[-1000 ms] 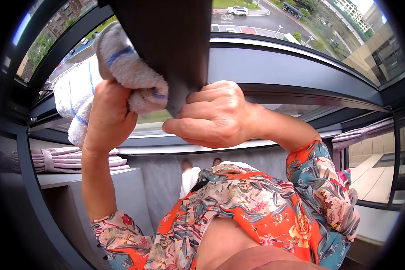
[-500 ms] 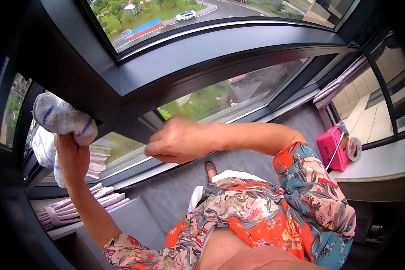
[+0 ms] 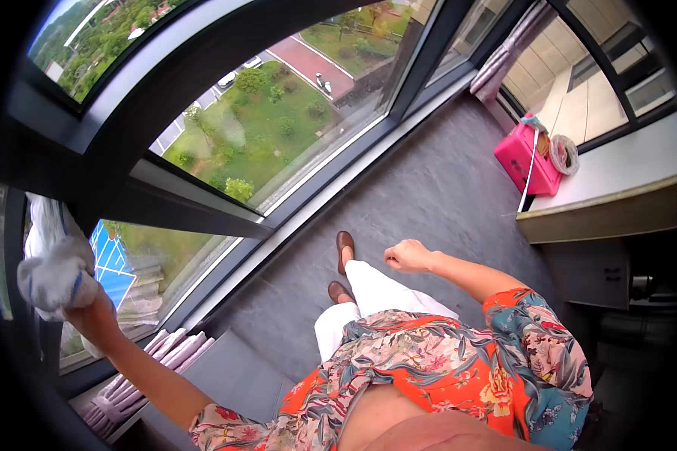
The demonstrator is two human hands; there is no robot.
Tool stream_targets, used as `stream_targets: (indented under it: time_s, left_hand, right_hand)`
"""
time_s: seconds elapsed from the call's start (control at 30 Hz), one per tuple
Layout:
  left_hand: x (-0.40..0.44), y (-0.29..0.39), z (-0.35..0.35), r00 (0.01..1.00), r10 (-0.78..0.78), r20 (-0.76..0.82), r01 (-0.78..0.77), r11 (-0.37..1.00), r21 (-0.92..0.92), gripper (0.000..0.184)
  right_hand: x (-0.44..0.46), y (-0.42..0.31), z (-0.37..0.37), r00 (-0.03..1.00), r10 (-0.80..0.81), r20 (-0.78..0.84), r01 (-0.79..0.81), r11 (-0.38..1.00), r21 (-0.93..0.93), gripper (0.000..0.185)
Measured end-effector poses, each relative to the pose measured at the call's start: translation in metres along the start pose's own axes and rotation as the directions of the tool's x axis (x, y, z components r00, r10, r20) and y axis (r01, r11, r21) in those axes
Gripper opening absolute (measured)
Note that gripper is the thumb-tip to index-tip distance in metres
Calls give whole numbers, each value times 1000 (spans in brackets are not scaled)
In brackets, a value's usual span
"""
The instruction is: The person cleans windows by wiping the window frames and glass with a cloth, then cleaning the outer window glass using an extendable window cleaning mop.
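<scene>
A white cloth with blue stripes [image 3: 56, 278] is bunched in my left hand [image 3: 96, 319], at the far left beside the dark window frame [image 3: 101, 169]. Part of the cloth hangs against the frame above my fingers. My right hand [image 3: 408, 256] is held over the grey floor, away from the window, its fingers curled in. Nothing shows in it, and it touches nothing.
Large window panes [image 3: 278, 113] slant across the upper left. A pink box [image 3: 530, 161] stands by a white-topped counter [image 3: 617, 173] at the right. Tied curtains [image 3: 511, 56] hang upper right, others [image 3: 147, 376] lower left, near a grey cabinet [image 3: 233, 376].
The view has turned toward the floor. My left hand, still gripping the cloth, is farther left and lower. My right hand has moved off the window frame to the right.
</scene>
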State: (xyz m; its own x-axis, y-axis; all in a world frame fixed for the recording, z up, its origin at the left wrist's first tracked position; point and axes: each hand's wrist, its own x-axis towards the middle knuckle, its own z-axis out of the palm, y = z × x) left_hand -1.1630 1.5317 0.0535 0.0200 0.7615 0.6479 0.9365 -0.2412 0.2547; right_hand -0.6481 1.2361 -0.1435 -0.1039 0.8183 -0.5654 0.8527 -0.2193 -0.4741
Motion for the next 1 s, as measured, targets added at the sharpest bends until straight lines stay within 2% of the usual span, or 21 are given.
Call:
stream_targets:
  time_s: [0.07, 0.13, 0.17, 0.2, 0.23, 0.27, 0.3, 0.37, 0.43, 0.5, 0.53, 0.6, 0.67, 0.7, 0.73, 0.83, 0.87, 0.9, 0.93, 0.97, 1.0]
  left_hand:
    - [-45, -9, 9, 996, 60, 71, -62, 998, 14, 31]
    - [-100, 7, 14, 971, -88, 222, 154, 941, -300, 29]
    - [-100, 0, 25, 898, -163, 409, 378, 762, -525, 27]
    - [-97, -6, 34, 784, -231, 577, 605, 495, -624, 25]
    - [-100, 32, 37, 666, -157, 729, 739, 276, -615, 26]
    - [-103, 71, 41, 520, -77, 851, 854, 69, -516, 28]
    - [-122, 76, 56, 374, 2, 928, 923, 93, -372, 35]
    - [-156, 97, 79, 192, 211, 959, 969, 116, -219, 43]
    - [-167, 124, 97, 22, 377, 926, 975, 198, -104, 47]
    - [-175, 140, 117, -174, 498, 849, 956, 294, 23, 49]
    - [-171, 157, 119, -151, 541, 827, 967, 256, 9, 34]
    - [-168, 167, 138, -242, 674, 698, 939, 345, -8, 28]
    - [-138, 197, 158, -333, 733, 594, 893, 447, -51, 25]
    - [-117, 211, 160, -380, 744, 550, 862, 501, -81, 25]
    - [-113, 222, 165, -304, 808, 505, 887, 433, -159, 24]
    - [-52, 264, 170, -419, 799, 431, 770, 564, -299, 20]
    - [-53, 280, 170, -468, 738, 487, 648, 661, -379, 18]
    - [-44, 289, 171, -396, 777, 490, 659, 612, -438, 20]
    - [-38, 293, 178, -351, 807, 474, 575, 586, -571, 21]
    - [-40, 296, 188, -302, 840, 451, 472, 543, -694, 23]
    - [-39, 296, 194, -311, 847, 432, 390, 528, -755, 23]
  right_hand:
    - [-20, 6, 13, 998, 51, 20, -52, 998, 43, 19]
    - [-33, 4, 9, 998, 68, 8, -68, 993, 95, 20]
    - [22, -68, 19, 992, 104, 76, -110, 991, 76, 20]
    - [25, -69, 21, 994, 89, 66, -95, 992, 87, 21]
    - [31, -69, 22, 996, 71, 54, -76, 993, 95, 21]
    - [37, -74, 20, 998, 52, 32, -55, 992, 115, 22]
    - [43, -79, 17, 1000, 15, -9, -13, 985, 171, 22]
    - [57, -95, 12, 994, -30, -109, 59, 960, 273, 24]
    - [70, -122, -10, 995, -8, -96, 53, 882, 468, 35]
    - [78, -133, -15, 899, -209, -386, 332, 898, 287, 52]
    - [76, -134, -20, 908, -211, -362, 321, 905, 278, 56]
    - [72, -139, -31, 926, -221, -307, 309, 911, 274, 66]
    - [63, -130, -54, 978, -116, -175, 201, 755, 624, 68]
    - [51, -134, -67, 992, -85, -96, 127, 634, 762, 69]
    - [34, -147, -89, 1000, -9, -1, 5, 463, 886, 63]
    - [4, -154, -119, 997, 80, 17, -47, 404, 913, 51]
    - [-2, -133, -92, 990, 126, 65, -107, 360, 927, 47]
    - [-6, -130, -87, 972, 190, 134, -189, 310, 932, 42]
    - [-10, -126, -82, 946, 250, 205, -270, 262, 927, 38]
    - [-15, -120, -73, 928, 318, 193, -279, 254, 926, 36]
    - [-18, -120, -68, 906, 384, 178, -288, 253, 923, 34]
